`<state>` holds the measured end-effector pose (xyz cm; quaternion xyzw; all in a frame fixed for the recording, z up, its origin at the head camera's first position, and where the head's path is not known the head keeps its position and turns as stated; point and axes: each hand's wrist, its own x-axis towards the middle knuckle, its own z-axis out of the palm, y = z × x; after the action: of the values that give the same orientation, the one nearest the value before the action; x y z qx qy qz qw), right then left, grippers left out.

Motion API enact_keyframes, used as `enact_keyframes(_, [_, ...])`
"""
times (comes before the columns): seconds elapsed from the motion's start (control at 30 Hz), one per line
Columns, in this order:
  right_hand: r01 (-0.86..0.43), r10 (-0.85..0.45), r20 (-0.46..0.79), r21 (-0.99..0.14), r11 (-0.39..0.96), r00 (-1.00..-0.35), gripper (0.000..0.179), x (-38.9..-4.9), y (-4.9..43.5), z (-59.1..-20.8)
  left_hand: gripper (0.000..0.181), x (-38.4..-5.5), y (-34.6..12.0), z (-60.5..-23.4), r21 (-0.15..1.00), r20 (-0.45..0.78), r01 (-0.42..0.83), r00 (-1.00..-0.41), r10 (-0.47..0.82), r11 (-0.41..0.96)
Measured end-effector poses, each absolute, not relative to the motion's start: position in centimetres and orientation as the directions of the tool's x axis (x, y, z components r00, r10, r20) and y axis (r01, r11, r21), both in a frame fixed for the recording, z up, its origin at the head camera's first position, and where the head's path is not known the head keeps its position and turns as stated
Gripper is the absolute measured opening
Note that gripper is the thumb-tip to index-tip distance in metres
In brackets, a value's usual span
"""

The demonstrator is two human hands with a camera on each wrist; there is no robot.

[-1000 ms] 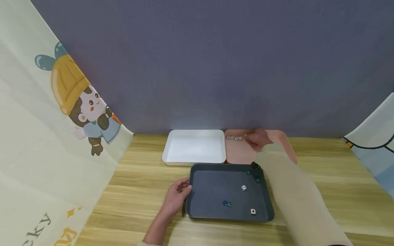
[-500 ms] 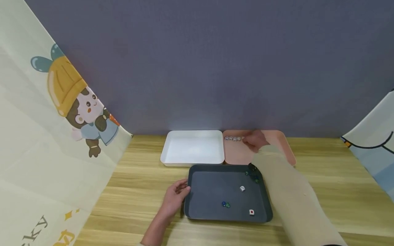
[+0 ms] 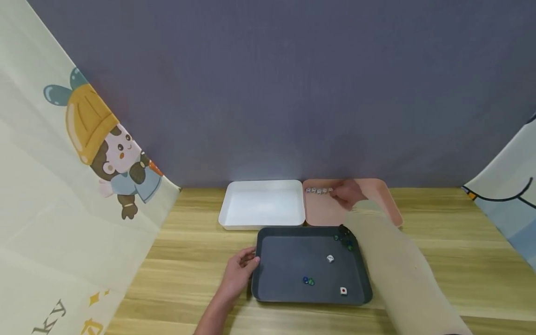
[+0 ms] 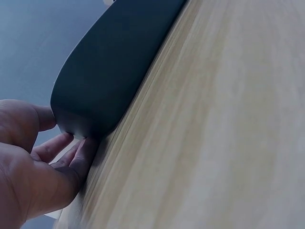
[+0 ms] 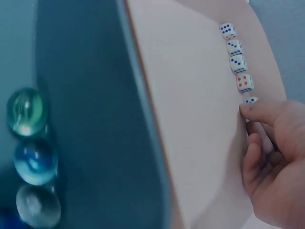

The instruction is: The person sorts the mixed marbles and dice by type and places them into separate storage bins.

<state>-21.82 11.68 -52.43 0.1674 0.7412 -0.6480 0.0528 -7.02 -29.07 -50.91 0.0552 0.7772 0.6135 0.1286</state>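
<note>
In the head view, my right hand (image 3: 348, 191) reaches into the pink tray (image 3: 324, 213). The right wrist view shows its thumb and fingers pinching a white die (image 5: 250, 100), partly hidden by the fingertips, at the near end of a row of several dice (image 5: 237, 63). My left hand (image 3: 237, 273) grips the left edge of the dark grey tray (image 3: 280, 256); in the left wrist view the thumb is at the rim and the fingers are against the outer wall. Two white dice, one showing a red dot (image 3: 343, 291), lie in the dark tray.
A white tray (image 3: 263, 204) stands left of the pink one. The dark tray also holds a pair of marbles (image 3: 308, 281) near its front, and more glass marbles (image 5: 35, 162) by its right wall, partly under my sleeve (image 3: 393, 260). A grey cloth wall (image 3: 268, 93) rises behind.
My right hand has shifted slightly left with the die, closing the gap to the row. My left hand has stayed on the dark tray's edge. The head view has shifted a little.
</note>
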Motion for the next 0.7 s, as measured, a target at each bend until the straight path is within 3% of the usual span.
enact_keyframes(0.17, [0.332,0.163,-0.310,-0.934,0.133,-0.937,0.018,-20.6,12.5,-51.6,0.042,-6.9,-28.9,-51.0,0.970,-0.128,-0.068,-0.959,0.255,0.232])
enact_keyframes(0.23, [0.316,0.112,-0.306,-0.945,0.086,-0.945,0.021,-20.3,12.9,-51.4,0.042,-7.0,-28.9,-51.0,0.970,-0.129,-0.070,-0.960,0.249,0.234])
enact_keyframes(0.33, [0.301,0.039,-0.299,-0.952,0.049,-0.953,0.039,-19.6,13.6,-50.7,0.041,-7.1,-28.9,-51.0,0.967,-0.129,-0.069,-0.962,0.239,0.244])
enact_keyframes(0.4, [0.270,0.007,-0.272,-0.955,0.125,-0.962,0.042,-19.0,14.1,-50.0,0.041,-7.3,-28.8,-51.0,0.966,-0.130,-0.069,-0.963,0.235,0.251])
enact_keyframes(0.53, [0.175,0.000,-0.188,-0.914,0.367,-0.982,0.017,-17.8,14.9,-47.9,0.040,-7.4,-28.7,-50.9,0.964,-0.131,-0.068,-0.963,0.236,0.258])
enact_keyframes(0.63, [0.140,-0.002,-0.160,-0.870,0.474,-0.987,0.045,-17.2,15.0,-46.6,0.040,-7.3,-28.8,-50.8,0.965,-0.136,-0.076,-0.964,0.230,0.251])
enact_keyframes(0.7, [0.141,0.000,-0.164,-0.851,0.506,-0.986,0.047,-16.7,14.6,-45.8,0.041,-7.2,-29.0,-50.9,0.965,-0.141,-0.083,-0.964,0.227,0.249])
